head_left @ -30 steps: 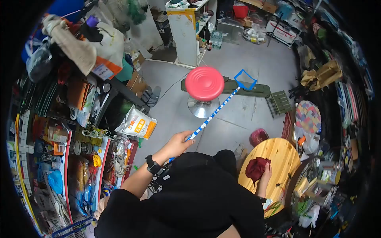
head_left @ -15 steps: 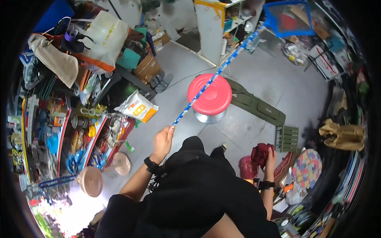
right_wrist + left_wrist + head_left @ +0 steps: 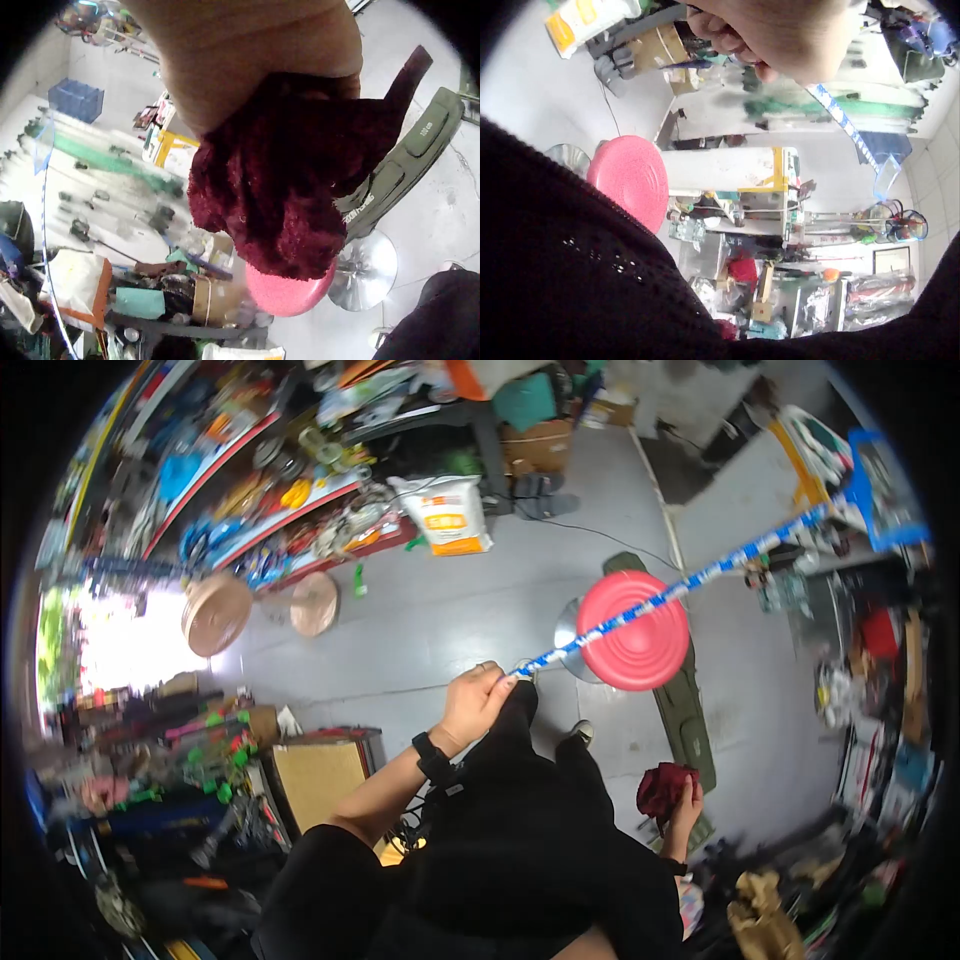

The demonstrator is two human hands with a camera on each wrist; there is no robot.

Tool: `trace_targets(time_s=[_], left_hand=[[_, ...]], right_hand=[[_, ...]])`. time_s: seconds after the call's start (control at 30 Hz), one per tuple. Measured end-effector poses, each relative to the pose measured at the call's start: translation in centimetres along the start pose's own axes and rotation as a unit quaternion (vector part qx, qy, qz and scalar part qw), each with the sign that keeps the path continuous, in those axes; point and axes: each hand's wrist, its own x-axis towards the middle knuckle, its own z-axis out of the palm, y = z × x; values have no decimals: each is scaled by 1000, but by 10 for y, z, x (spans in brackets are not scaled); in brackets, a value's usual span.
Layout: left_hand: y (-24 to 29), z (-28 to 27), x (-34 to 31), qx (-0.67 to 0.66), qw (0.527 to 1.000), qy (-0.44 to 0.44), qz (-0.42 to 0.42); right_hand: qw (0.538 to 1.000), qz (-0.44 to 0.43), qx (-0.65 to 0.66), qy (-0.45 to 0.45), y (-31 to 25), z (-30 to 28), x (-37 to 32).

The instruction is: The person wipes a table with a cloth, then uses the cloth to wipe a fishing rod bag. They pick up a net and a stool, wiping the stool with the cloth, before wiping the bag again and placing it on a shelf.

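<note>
My left hand [image 3: 475,705] grips the lower end of a long blue-and-white pole [image 3: 745,554], its fingers curled around it. The pole slants up to the right across the red round stool [image 3: 640,645] in the head view and ends in a blue square frame [image 3: 858,488]. In the left wrist view, the curled hand [image 3: 780,34] is at the top, and the pole [image 3: 841,118] runs away from it. Lower right, my right hand [image 3: 685,810] holds a crumpled dark red cloth [image 3: 660,790]. That cloth [image 3: 277,187] hangs in folds below the hand in the right wrist view.
A long olive-green bag [image 3: 685,730] lies on the floor by the stool's chrome base. Packed shelves [image 3: 300,500] and a white-and-orange sack [image 3: 450,520] stand at upper left. Two beige round stools [image 3: 215,615] are near the bright doorway. Clutter lines the right side.
The head view has turned left, so shelves and doorway now show more. The pole has swung with me, its framed end now at far right. Both hands keep hold of pole and cloth.
</note>
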Motion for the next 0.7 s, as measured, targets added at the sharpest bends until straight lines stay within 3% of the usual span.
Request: trace_targets(time_s=[0.1,0.13,0.23,0.27,0.43,0.6,0.7], left_hand=[[44,-33,-76,21,998,53,-38],[47,-30,-94,33,995,74,-52],[54,-8,-146,40,987,124,-95],[56,0,-158,32,983,142,-108],[40,24,-223,5,955,251,-155],[23,54,-303,-13,901,384,-203],[4,74,-347,-26,843,478,-245]], right_hand=[[997,13,-46,-58,-30,-17,-9],[992,-19,-77,-98,-27,-25,11],[981,1,-103,-164,-73,-23,16],[970,-36,-149,-189,-74,-27,34],[955,-64,-131,-258,-37,-16,62],[914,-109,-230,-315,-24,-7,65],[893,-135,-249,-350,-37,17,61]])
